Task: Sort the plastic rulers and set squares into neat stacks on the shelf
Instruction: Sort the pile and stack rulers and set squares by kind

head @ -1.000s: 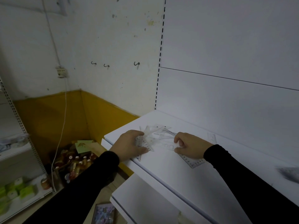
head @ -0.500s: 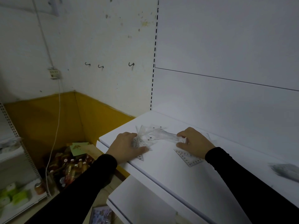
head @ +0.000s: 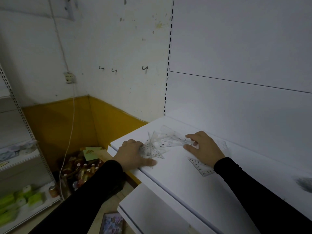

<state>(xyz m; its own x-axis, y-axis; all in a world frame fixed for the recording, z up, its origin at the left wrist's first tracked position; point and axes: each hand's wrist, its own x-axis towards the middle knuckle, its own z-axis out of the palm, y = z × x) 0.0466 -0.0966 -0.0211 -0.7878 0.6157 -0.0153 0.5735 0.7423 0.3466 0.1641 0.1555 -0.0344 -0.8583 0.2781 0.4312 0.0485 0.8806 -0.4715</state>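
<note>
A loose pile of clear plastic set squares and rulers (head: 159, 141) lies at the left end of the white shelf (head: 182, 181). My left hand (head: 133, 153) rests flat on the pile's near left part, over a set square with printed numbers (head: 154, 152). My right hand (head: 203, 146) pinches the right end of a clear ruler (head: 175, 142) between thumb and fingers. Another clear set square (head: 200, 167) lies flat on the shelf under my right wrist. Both sleeves are black.
A lower white shelf (head: 152, 206) juts out below. On the floor to the left stands a box of bottles (head: 79, 171) with a white cord (head: 70, 132) hanging above it. A rack with green packs (head: 22, 200) stands at far left. A grey smudge (head: 304, 183) marks the shelf's right end.
My right hand has shifted along the ruler and kept hold of its end while the pile fanned out slightly. My left hand stays pressed on the pile.
</note>
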